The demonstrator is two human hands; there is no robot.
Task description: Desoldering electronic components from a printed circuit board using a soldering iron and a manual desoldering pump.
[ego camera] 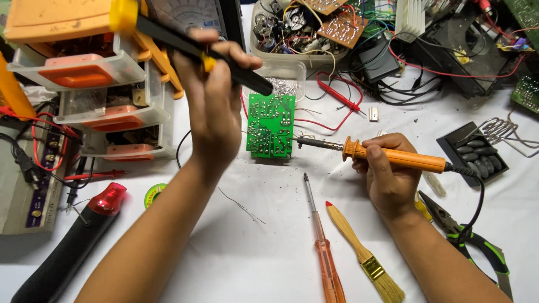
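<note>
Gripping soldering iron (393,157), right hand (387,179) fingers closed (left hand (213,106) clasps desoldering pump (191,47)).

head cam | looks down, close | over white table (269,247)

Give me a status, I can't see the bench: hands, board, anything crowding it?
Left hand grips black-and-yellow desoldering pump over green circuit board. Right hand holds orange soldering iron, tip at board's right edge. Screwdriver, brush lie nearer.
</note>
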